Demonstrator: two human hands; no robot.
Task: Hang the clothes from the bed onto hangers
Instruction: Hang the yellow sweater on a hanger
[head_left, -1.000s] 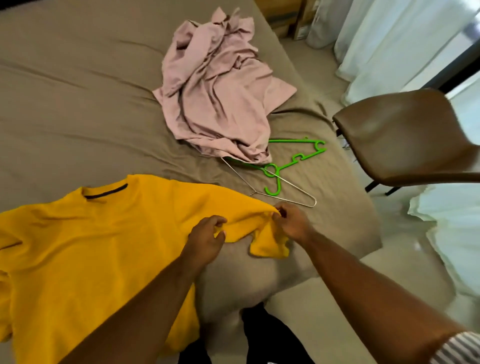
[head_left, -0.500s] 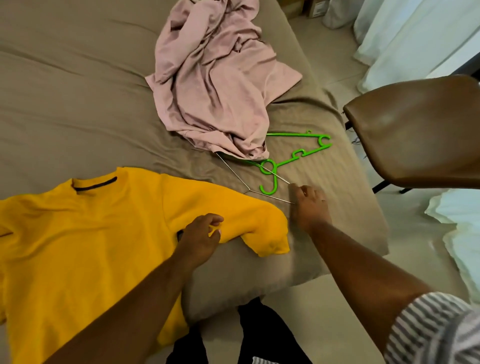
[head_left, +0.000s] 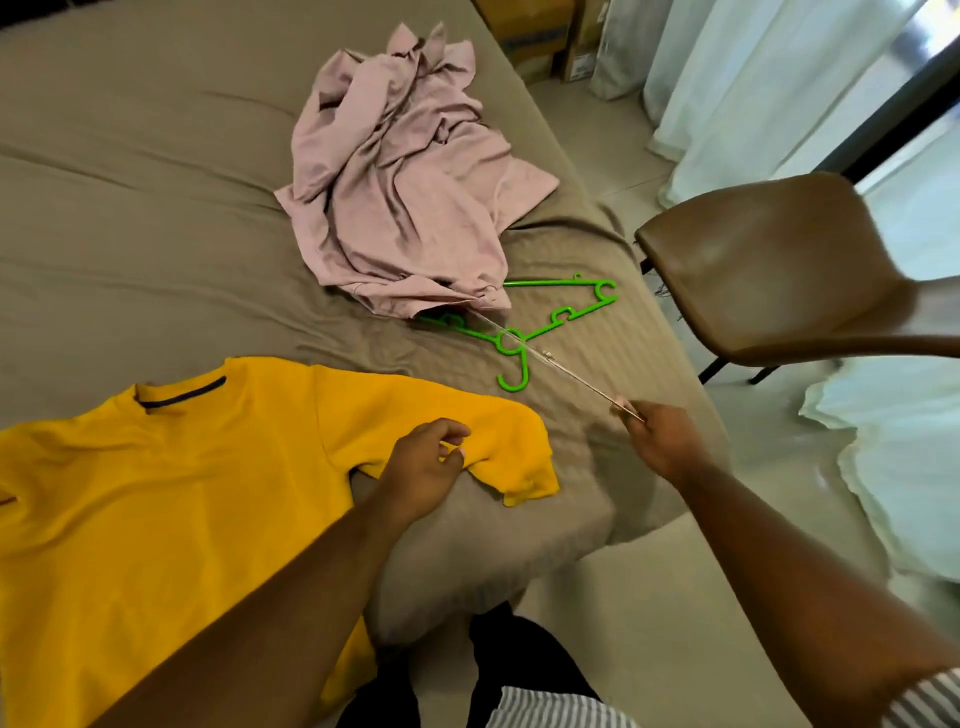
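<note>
Yellow shirt (head_left: 182, 493) at the bed's near edge: thick matt knit cloth. Pink garment (head_left: 405, 208): thin cloth, heavily creased, faint sheen. Bed sheet (head_left: 130, 208): matt taupe cloth, wrinkled. Green hanger (head_left: 566, 313) near the right edge: glossy plastic. Wire hanger (head_left: 576, 378): thin bare metal. Chair (head_left: 769, 270): smooth brown leather-look, soft sheen. Curtains (head_left: 727, 104): sheer white cloth.

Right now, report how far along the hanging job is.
Done: only the yellow shirt is spread flat on the bed; nothing is on a hanger yet. In hand: the right hand pinches the thin metal hanger, whose far end runs to the pink garment; the left hand is at the shirt's sleeve, grip unclear. Left: hang both clothes; the green hanger lies unused.
</note>
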